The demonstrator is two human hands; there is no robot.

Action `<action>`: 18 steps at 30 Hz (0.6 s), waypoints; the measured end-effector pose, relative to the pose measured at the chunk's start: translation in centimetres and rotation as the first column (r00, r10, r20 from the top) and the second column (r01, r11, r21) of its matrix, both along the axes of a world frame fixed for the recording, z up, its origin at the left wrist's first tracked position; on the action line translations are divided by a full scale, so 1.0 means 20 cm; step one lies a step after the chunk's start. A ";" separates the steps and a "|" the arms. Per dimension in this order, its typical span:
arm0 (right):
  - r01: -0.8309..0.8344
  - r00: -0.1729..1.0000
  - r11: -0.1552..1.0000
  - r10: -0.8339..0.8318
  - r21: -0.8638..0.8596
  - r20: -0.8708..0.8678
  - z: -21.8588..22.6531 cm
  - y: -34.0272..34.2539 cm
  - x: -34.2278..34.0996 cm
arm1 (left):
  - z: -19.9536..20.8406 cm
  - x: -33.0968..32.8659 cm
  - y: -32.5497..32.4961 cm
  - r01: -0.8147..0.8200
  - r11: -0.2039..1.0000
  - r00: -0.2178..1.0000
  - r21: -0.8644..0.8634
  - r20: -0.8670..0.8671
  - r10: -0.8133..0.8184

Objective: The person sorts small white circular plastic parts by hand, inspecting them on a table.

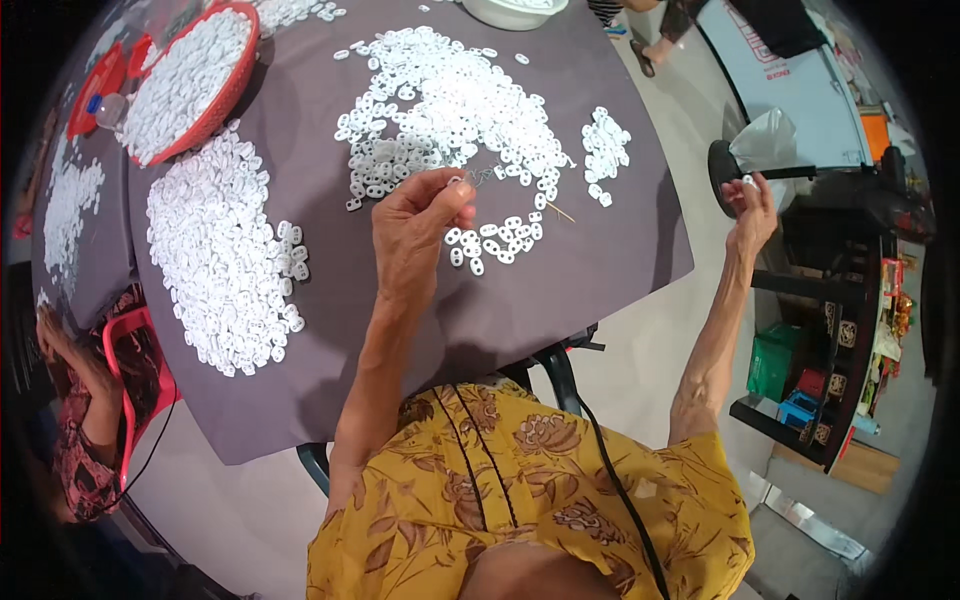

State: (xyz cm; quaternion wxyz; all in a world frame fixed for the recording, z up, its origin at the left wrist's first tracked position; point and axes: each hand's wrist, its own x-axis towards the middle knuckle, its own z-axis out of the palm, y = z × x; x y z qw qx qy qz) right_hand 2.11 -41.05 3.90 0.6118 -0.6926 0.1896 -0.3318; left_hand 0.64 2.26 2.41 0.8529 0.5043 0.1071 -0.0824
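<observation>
So the left hand (408, 225) was up over the tabletop (350, 330), thumb and fingertips pinched nearly closed around what looked like one small white bit — most of it was covered, so I couldn't swear to it. The right hand (752, 210) was way out past the table's edge, fingers also closed in a tight pinch with a little white bit showing at the tips. Pinching made sense to me, since these white two-holed pieces (465, 95) were tiny and flat. Why that arm was stretched so wide, dunno; maybe for a thread, but I couldn't make one out between the hands. Some fine wispy strands (482, 177) did lie right beside the left hand, with a thin stick (561, 212) near them. The big heap spread just beyond that hand and a small loose cluster (495, 240) sat nearer the body — handy for grabbing, I'd guess. The red basket (232, 112) was packed with more, its raised sides probably stopping them from sliding everywhere.
</observation>
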 end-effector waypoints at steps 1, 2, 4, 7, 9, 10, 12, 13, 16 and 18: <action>0.023 0.999 0.995 -0.018 -0.093 0.049 0.03 0.02 -0.02 | 0.00 0.00 0.00 -0.002 1.000 1.000 -0.003 0.011 0.002; 0.033 0.998 0.995 -0.028 -0.098 0.047 0.04 0.01 -0.03 | 0.00 0.00 0.00 -0.004 1.000 1.000 -0.007 0.021 0.004; 0.011 0.994 0.998 -0.018 0.069 0.104 0.06 0.00 -0.04 | 0.02 0.00 -0.03 0.008 1.000 1.000 0.003 0.009 -0.008; -0.270 0.961 0.954 0.275 0.130 -0.029 0.03 0.43 0.03 | 0.02 -0.01 -0.03 0.004 1.000 1.000 0.031 0.021 -0.005; -0.401 0.909 0.908 0.411 0.126 -0.070 0.06 0.73 0.04 | 0.03 -0.01 -0.03 0.031 0.999 0.999 -0.008 0.041 -0.031; -0.506 0.856 0.841 0.517 0.193 -0.008 0.07 0.86 0.04 | 0.02 -0.01 -0.03 0.027 1.000 0.999 -0.006 0.040 -0.027; -0.586 0.778 0.759 0.625 0.282 -0.064 0.08 1.10 0.07 | 0.01 -0.01 -0.02 0.008 1.000 0.999 -0.017 0.051 -0.007; -0.642 0.727 0.702 0.685 0.309 -0.045 0.07 1.19 0.07 | 0.01 -0.01 -0.03 -0.001 1.000 0.999 -0.003 0.048 0.002; -0.702 0.648 0.612 0.761 0.363 -0.030 0.04 1.34 0.07 | 0.00 0.00 -0.03 0.025 1.000 0.998 -0.014 0.065 -0.024; -0.705 0.628 0.591 0.777 0.391 -0.043 -0.01 1.39 0.06 | 0.01 -0.01 -0.02 0.024 1.000 0.998 -0.011 0.065 -0.024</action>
